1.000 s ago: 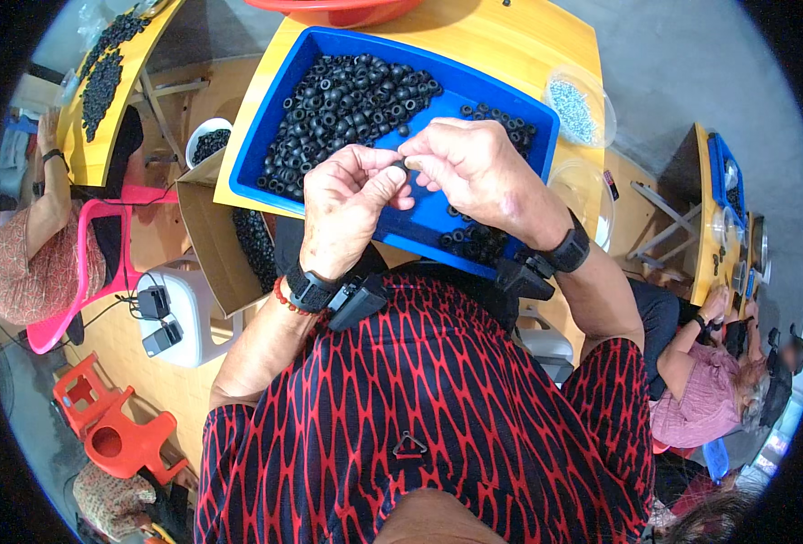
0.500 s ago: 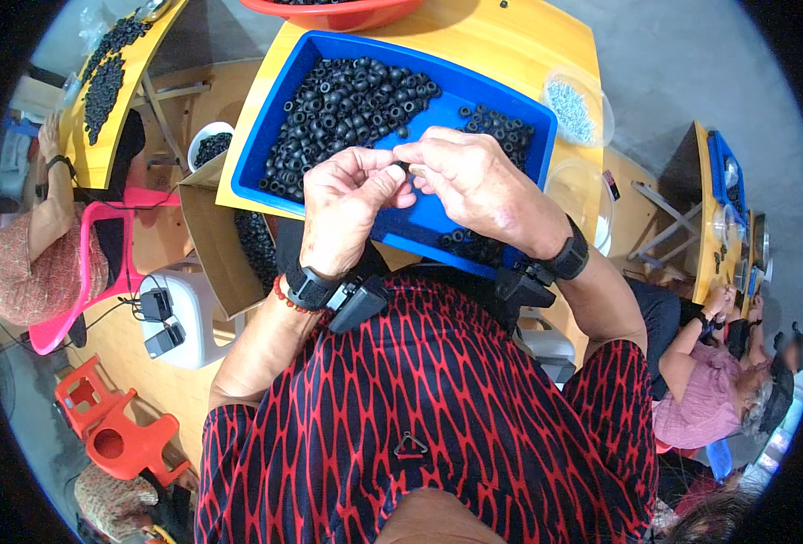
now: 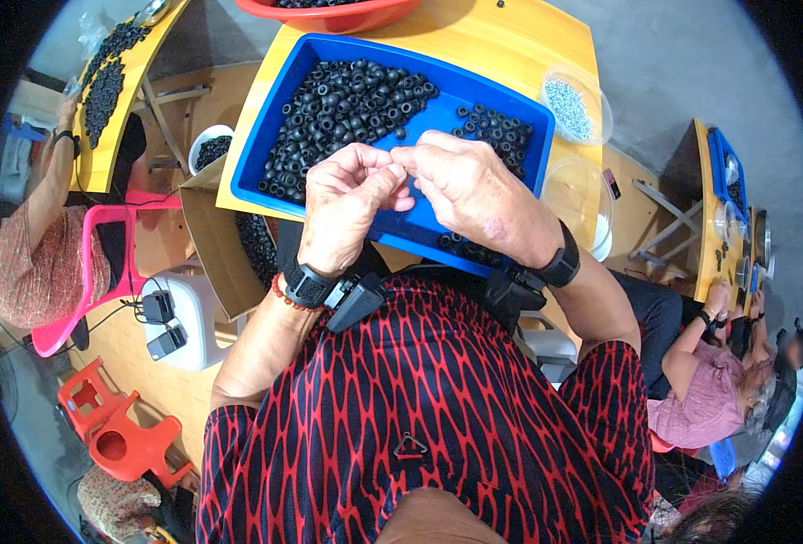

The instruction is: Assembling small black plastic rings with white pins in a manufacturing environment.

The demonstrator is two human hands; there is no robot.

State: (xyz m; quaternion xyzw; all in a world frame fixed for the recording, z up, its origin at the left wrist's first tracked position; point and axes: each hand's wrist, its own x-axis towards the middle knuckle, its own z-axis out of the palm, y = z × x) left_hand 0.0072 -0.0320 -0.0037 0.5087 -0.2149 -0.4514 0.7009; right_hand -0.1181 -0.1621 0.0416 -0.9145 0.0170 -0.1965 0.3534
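Observation:
Over the near middle of a blue tray (image 3: 442, 104), my two hands meet at the fingertips. My left hand (image 3: 345, 199) is closed, thumb pressed to the curled fingers. My right hand (image 3: 474, 186) pinches against it from the right. Whatever sits between the fingertips is hidden. In the tray, a large heap of small black ring-like parts (image 3: 347, 109) fills the left side. A smaller group of black ring-like parts (image 3: 501, 131) lies at the right, and a few more black parts (image 3: 460, 245) rest under my right wrist.
Right of the tray, a clear round tub (image 3: 569, 107) holds small pale-blue pieces. A red basin (image 3: 347, 16) stands at the back of the yellow table (image 3: 519, 45). A cardboard box (image 3: 209, 245) and a white stool (image 3: 184, 335) are at left. Other people sit at tables on both sides.
My right hand has turned slightly, its fingers closing nearer my left fingertips. The small dark piece that showed between them is now covered. My left hand has barely moved.

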